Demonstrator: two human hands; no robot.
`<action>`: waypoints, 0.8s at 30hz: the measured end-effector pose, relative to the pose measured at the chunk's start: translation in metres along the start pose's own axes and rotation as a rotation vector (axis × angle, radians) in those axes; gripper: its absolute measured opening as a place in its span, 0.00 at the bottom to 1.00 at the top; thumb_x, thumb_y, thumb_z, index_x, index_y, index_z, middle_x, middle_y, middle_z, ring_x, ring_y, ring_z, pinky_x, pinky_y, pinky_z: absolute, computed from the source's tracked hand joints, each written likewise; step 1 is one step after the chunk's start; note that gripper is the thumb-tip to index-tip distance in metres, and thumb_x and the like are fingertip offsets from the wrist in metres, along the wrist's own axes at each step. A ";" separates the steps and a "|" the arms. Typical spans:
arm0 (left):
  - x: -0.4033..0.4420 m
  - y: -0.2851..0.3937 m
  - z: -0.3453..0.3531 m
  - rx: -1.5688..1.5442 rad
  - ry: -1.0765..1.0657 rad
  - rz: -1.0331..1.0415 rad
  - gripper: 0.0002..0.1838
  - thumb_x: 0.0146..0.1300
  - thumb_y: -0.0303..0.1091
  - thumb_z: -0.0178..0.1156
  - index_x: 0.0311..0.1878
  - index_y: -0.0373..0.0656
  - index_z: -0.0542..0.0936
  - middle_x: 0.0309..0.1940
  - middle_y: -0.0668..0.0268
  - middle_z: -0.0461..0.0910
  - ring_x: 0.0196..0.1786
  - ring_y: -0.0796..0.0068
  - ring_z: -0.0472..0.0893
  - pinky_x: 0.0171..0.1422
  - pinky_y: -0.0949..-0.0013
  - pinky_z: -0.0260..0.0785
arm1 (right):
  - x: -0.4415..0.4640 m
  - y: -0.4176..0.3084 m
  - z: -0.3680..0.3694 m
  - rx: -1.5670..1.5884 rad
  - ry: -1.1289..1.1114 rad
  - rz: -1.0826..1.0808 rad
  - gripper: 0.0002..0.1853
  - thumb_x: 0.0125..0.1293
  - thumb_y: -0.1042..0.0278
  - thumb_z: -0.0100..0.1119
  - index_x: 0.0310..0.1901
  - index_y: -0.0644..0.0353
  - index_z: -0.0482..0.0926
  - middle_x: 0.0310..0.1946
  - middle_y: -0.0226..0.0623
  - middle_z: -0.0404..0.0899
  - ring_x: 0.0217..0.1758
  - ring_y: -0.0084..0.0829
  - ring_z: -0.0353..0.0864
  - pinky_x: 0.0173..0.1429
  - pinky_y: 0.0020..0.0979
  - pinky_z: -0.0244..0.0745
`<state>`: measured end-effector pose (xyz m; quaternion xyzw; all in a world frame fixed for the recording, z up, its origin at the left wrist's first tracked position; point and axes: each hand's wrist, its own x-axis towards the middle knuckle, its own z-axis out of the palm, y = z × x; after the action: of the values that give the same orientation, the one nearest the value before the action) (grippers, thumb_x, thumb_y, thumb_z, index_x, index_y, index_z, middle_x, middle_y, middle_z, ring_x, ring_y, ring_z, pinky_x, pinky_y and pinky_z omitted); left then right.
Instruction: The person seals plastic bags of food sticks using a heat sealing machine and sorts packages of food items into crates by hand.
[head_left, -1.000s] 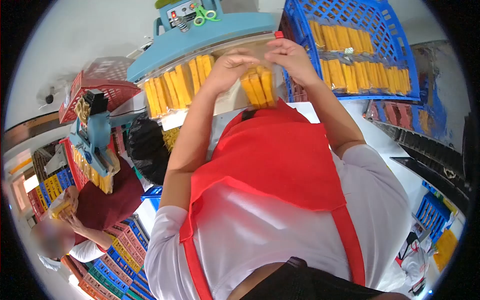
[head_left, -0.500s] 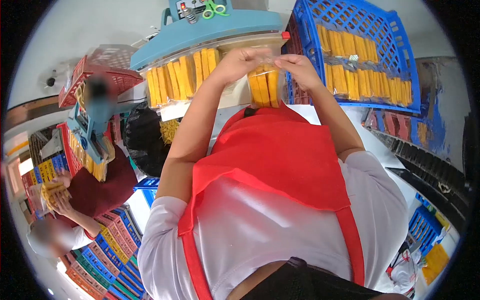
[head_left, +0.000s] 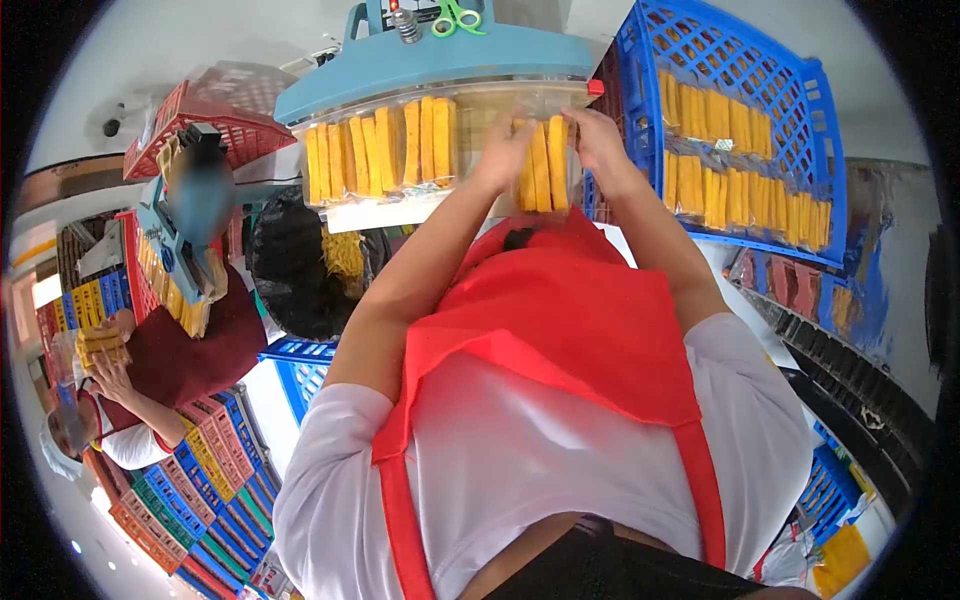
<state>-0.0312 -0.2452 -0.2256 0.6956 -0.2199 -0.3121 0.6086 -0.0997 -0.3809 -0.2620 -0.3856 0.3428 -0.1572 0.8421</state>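
Observation:
A clear plastic bag of yellow sticks hangs upright at the front edge of a teal bag sealer. My left hand is closed on the bag's left side near its top. At the right side, my right hand grips the same bag by its upper edge, fingertips partly hidden. Further left along the sealer hang several more filled bags, side by side, their tops at the sealing bar.
A blue crate holding filled bags stands right of the sealer. Green-handled scissors lie on top of the sealer. At left are a black bag with yellow shreds, a red crate, and a co-worker holding yellow sticks.
Both hands have moved from pinching the bag's top together to its two sides, and the bag's top now sits at the sealer. The view has shifted slightly.

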 end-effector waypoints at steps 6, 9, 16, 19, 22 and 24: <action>0.045 -0.028 -0.012 0.245 0.254 0.114 0.18 0.57 0.34 0.51 0.47 0.30 0.68 0.42 0.55 0.72 0.43 0.70 0.71 0.48 0.70 0.63 | -0.002 -0.008 0.028 0.075 -0.002 0.001 0.16 0.57 0.69 0.53 0.45 0.68 0.69 0.40 0.39 0.74 0.43 0.28 0.74 0.48 0.25 0.67; 0.047 -0.022 -0.010 0.302 0.293 0.020 0.21 0.54 0.36 0.54 0.46 0.29 0.69 0.43 0.48 0.69 0.46 0.60 0.69 0.50 0.65 0.61 | -0.026 0.004 0.037 -0.298 -0.119 -0.211 0.18 0.56 0.71 0.53 0.48 0.67 0.67 0.39 0.36 0.73 0.40 0.24 0.72 0.43 0.25 0.68; 0.018 0.018 -0.005 0.527 0.411 0.059 0.22 0.50 0.34 0.59 0.45 0.28 0.70 0.46 0.46 0.68 0.50 0.57 0.69 0.54 0.65 0.60 | -0.023 0.014 0.041 -0.188 -0.087 -0.264 0.21 0.58 0.71 0.51 0.53 0.66 0.64 0.43 0.36 0.73 0.44 0.24 0.71 0.48 0.24 0.65; -0.017 0.022 -0.020 0.656 0.342 0.426 0.24 0.48 0.34 0.60 0.48 0.32 0.69 0.47 0.45 0.66 0.51 0.49 0.67 0.55 0.61 0.59 | -0.019 0.022 0.044 -0.212 -0.023 -0.300 0.20 0.59 0.72 0.50 0.53 0.66 0.63 0.43 0.37 0.73 0.45 0.23 0.71 0.49 0.24 0.65; -0.061 0.041 -0.044 0.668 0.215 0.364 0.18 0.49 0.29 0.59 0.45 0.35 0.72 0.47 0.48 0.67 0.51 0.51 0.68 0.55 0.63 0.60 | -0.021 0.027 0.052 -0.246 0.008 -0.275 0.21 0.59 0.71 0.50 0.54 0.67 0.63 0.42 0.36 0.73 0.44 0.23 0.71 0.48 0.23 0.65; -0.086 0.045 -0.062 0.674 0.267 0.329 0.17 0.49 0.28 0.59 0.44 0.37 0.74 0.47 0.50 0.68 0.51 0.52 0.68 0.54 0.64 0.61 | -0.024 0.026 0.064 -0.233 -0.100 -0.268 0.22 0.59 0.70 0.51 0.54 0.68 0.62 0.42 0.36 0.73 0.43 0.22 0.70 0.47 0.23 0.65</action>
<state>-0.0452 -0.1492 -0.1634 0.8462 -0.3376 -0.0275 0.4113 -0.0721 -0.3167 -0.2412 -0.5303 0.2621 -0.2079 0.7790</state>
